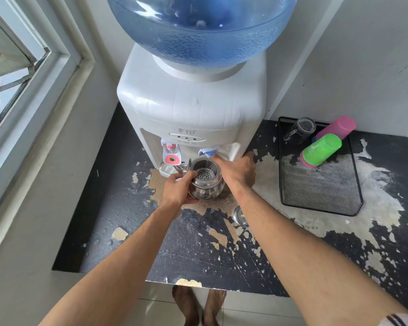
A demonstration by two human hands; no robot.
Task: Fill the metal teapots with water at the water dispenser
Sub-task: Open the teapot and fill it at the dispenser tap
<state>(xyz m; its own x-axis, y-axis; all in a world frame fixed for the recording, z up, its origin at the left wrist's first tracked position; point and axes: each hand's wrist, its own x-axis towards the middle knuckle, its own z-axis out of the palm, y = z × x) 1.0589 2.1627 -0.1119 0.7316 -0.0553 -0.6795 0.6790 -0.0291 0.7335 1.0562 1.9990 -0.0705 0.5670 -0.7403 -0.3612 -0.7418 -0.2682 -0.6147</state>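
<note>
Under the blue tap (209,153), the lidless teapot (206,182) is gripped by the left hand (178,188); the right hand (238,169), seemingly pressing the tap, hides its fingers; a lid (240,216) lies behind that forearm.

L hand (178,189) fingers curled, gripping; R hand (238,171) reaching fwd, arms extended.

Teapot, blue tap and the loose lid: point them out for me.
teapot (206,184), head view, shiny belly.
blue tap (209,153), head view, lever tip.
lid (239,215), head view, visible dome beside the right forearm.
</note>
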